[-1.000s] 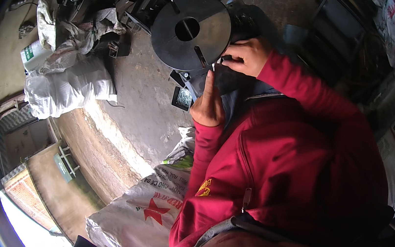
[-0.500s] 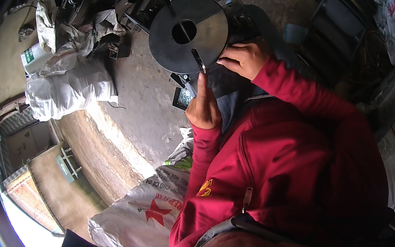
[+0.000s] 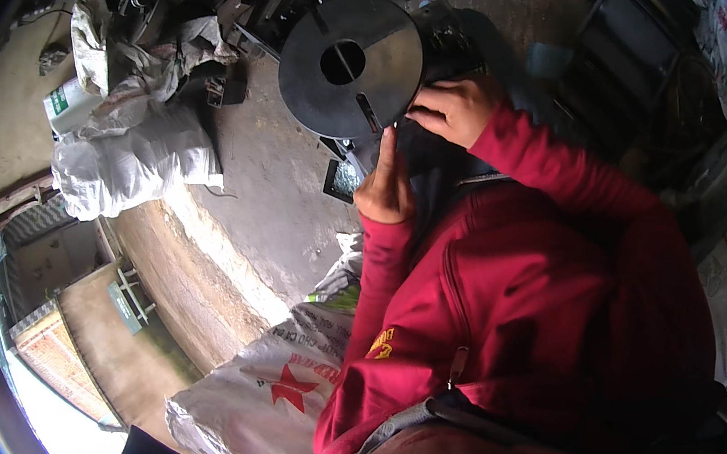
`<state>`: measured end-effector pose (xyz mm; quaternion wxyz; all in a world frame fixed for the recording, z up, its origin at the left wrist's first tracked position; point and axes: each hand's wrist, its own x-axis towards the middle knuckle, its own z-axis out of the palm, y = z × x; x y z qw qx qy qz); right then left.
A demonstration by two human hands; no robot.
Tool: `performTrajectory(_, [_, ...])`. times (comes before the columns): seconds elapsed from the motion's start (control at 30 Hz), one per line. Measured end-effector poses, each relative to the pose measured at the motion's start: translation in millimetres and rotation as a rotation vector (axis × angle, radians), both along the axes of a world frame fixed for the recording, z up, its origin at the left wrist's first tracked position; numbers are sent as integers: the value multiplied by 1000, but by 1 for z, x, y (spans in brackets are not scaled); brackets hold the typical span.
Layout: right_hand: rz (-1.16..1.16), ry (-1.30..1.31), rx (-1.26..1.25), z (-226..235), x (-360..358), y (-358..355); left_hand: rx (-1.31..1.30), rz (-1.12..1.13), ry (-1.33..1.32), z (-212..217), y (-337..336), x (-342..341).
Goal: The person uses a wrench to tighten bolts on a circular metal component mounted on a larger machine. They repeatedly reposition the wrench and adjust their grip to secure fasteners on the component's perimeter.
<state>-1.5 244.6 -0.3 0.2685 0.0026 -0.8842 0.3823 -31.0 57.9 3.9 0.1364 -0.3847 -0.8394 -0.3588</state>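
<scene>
A dark round metal disc (image 3: 308, 84) with a central hole and a narrow slot lies in front of me on a machine or stand, mostly hidden beneath it. My left hand (image 3: 385, 195) is at the near edge, its index finger pointing up beside the slot's end. A tiny bright piece shows at that fingertip, too small to name; the thumb is hidden. My right hand (image 3: 459, 110) rests at the disc's right rim, fingers bent and drawn together; what they hold, if anything, cannot be made out. A small black tray (image 3: 330, 178) of shiny little pieces sits below the disc.
White sacks (image 3: 131, 162) and a white jug (image 3: 70, 107) stand at the left. A printed sack (image 3: 255, 404) lies by my left side. Dark metal parts crowd the far side, with a black chair-like object (image 3: 626, 50) and a blue container (image 3: 547, 61) at far right.
My left fingertip has shifted right, from the slot's lower end toward my right hand. The whole view has drifted slightly. My right hand stays at the disc's rim.
</scene>
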Motion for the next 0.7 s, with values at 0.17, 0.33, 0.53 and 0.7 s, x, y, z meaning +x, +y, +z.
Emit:
performTrajectory(0.17, [25, -1, -60, -1, 1, 4, 155, -54, 96, 24, -12, 3])
performTrajectory(0.33, [102, -20, -34, 6, 3, 5, -128, -3, -74, -5, -15, 8])
performTrajectory(0.53, [89, 5, -43, 2, 3, 9, 97, -50, -3, 27, -18, 6])
performTrajectory(0.7, [75, 46, 36, 0, 2, 6, -226, 63, -51, 7, -9, 1])
